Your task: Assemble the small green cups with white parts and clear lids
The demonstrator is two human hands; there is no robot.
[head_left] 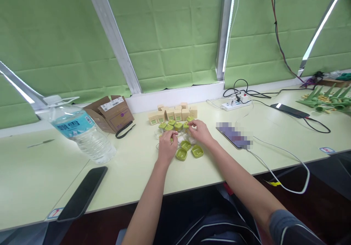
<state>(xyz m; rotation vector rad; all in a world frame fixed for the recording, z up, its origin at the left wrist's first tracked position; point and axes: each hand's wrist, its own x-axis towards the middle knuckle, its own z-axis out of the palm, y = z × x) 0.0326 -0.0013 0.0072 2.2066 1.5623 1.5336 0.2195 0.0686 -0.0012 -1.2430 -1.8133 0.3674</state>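
My left hand is closed, its fingers curled at the left side of a cluster of small parts; what they grip, if anything, is hidden. On the cluster's right, my right hand has bent fingers pinched together beside the small green square pieces, and I cannot make out what is between them. Closer to me lie hollow green square cups, another green cup and one more green cup. Small clear pieces sit left of the green ones, partly covered by my left hand.
Small beige boxes stand behind the cluster. Left are a large water bottle, a cardboard box and a black phone. To the right lie a plugged-in phone, a power strip and another black phone.
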